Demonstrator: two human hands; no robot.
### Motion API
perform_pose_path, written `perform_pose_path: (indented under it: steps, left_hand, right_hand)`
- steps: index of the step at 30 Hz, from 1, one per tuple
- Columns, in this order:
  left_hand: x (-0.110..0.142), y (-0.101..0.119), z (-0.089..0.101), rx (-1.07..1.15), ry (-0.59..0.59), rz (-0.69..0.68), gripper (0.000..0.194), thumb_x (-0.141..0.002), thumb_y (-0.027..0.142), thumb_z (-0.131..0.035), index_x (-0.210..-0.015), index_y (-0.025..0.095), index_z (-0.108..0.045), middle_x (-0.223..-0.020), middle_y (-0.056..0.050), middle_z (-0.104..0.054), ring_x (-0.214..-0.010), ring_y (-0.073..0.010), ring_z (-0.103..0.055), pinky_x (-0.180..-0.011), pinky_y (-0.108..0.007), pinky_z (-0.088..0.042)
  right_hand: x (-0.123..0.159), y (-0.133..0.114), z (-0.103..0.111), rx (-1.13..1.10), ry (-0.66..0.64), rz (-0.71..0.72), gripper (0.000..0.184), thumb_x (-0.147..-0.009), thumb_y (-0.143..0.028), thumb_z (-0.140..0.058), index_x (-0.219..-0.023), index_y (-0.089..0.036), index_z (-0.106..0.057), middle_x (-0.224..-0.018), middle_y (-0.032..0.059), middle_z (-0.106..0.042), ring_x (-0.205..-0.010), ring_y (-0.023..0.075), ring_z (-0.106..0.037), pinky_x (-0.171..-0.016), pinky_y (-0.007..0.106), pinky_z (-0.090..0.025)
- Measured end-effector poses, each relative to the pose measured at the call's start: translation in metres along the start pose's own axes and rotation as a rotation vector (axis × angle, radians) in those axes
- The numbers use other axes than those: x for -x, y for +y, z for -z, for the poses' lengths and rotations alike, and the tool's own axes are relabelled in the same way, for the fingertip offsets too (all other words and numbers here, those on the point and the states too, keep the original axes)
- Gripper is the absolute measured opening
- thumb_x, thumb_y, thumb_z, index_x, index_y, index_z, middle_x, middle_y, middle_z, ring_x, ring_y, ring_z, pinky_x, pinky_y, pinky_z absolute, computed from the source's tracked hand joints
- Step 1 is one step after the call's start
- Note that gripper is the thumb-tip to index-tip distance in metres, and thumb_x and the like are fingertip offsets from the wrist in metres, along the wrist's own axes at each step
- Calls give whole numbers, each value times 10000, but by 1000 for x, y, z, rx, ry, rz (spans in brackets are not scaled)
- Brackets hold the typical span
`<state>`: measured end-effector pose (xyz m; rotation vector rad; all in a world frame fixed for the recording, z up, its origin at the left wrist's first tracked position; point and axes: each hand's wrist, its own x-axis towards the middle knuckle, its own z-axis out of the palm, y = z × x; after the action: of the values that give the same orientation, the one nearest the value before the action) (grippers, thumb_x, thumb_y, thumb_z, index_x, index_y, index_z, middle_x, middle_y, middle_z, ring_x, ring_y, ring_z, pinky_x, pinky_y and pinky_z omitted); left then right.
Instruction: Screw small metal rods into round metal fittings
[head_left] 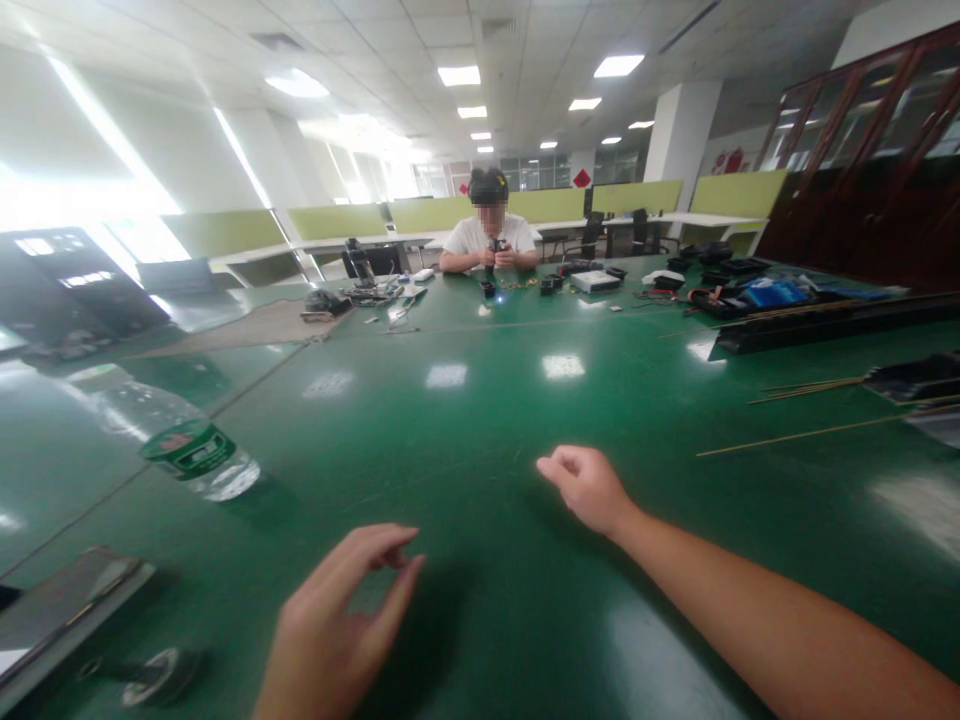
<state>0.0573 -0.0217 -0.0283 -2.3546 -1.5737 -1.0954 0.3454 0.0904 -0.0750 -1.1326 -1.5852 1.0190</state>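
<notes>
Over the green tabletop (420,460), my left hand (341,610) is held with thumb and fingers curved but apart, a gap showing between their tips and nothing in it. My right hand (589,490) is closed, its fingers curled in with thumb and forefinger together, pointing left. Whatever it may hold is too small or hidden. To the left of my hands, a clear plastic water bottle with a green label (187,450) appears tilted. Nearer me on that side are a dark metal part with a round flange (154,675) and a grey flat-topped block (71,620).
Thin brass-coloured rods (802,437) extend from dark trays (919,380) at the right. A long black channel (832,325) lies behind them. Across the table, a person in white (454,237) handles a dark object among tools and small parts. A cloth (240,330) lies back left.
</notes>
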Motion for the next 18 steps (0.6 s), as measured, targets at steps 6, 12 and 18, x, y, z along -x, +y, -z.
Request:
perform_pose_path:
  steps: [6, 12, 18]
  left_hand:
    - [-69, 60, -70, 168, -348, -274, 423, -879, 177, -593, -1287, 273, -534, -1216, -55, -608, -1055, -187, -613, -898, -315, -542]
    - [-83, 59, -93, 213, -365, -332, 276, -870, 91, -504, -1077, 204, -647, -1008, -62, -660, -913, -187, -625, -791, -305, -540]
    - [-73, 47, -69, 192, -290, -199, 317, -918, 169, -495, -1200, 230, -627, -1022, -59, -659, -911, -165, -639, -795, -271, -547]
  right_hand:
    - [7, -4, -1, 174, -102, 150, 296, -800, -333, -643, -594, -169, -508, -555, -40, -466, -546, 107, -420, -523, 231, -288]
    - [7, -2, -3, 130, -127, 151, 261, -757, -243, -637, -570, -170, -469, -555, -47, -450, -554, 100, -407, -526, 220, -294]
    - [11, -12, -1, 114, -206, 134, 334, -814, -413, -673, -623, -168, -548, -562, -39, -486, -539, 102, -418, -528, 227, -307]
